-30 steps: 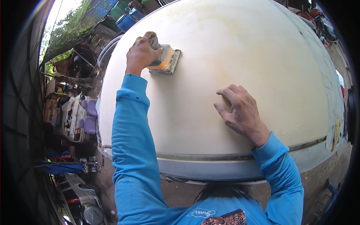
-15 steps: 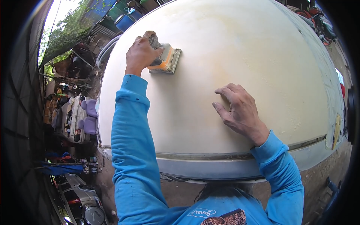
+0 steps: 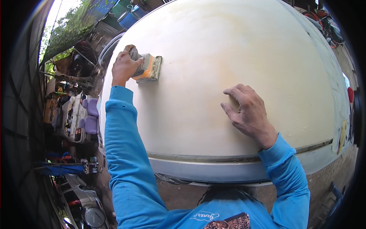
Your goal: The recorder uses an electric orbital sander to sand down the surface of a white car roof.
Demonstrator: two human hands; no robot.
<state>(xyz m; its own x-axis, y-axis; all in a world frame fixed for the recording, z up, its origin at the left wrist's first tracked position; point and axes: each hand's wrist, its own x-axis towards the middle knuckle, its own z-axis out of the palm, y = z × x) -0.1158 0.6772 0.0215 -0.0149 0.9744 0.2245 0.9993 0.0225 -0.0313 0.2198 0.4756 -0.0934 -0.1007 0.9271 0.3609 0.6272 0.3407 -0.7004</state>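
My left hand (image 3: 125, 66) is wrapped round the top of an orange and grey power sander (image 3: 146, 69), whose square pad sits on a broad, cream-coloured vehicle roof (image 3: 194, 103). Fine dust coats the tool and the fingertips. Farther right and nearer to me, my right hand (image 3: 249, 110) rests on the roof with thumb and fingers apart, holding nothing. Cloudy yellowish and whitish patches mark the roof's surface around both hands.
A dark groove (image 3: 228, 158) runs along the roof's near edge. At the right edge lies a yellowish strip (image 3: 342, 135). Left of the roof are purple seats (image 3: 90, 116) and a silver vehicle (image 3: 82, 198). Blue drums (image 3: 127, 20) stand at the far left.
The sander has slid left and slightly nearer to me across the roof, with my left hand on it. My right hand is shifted very slightly right, its fingers still apart.
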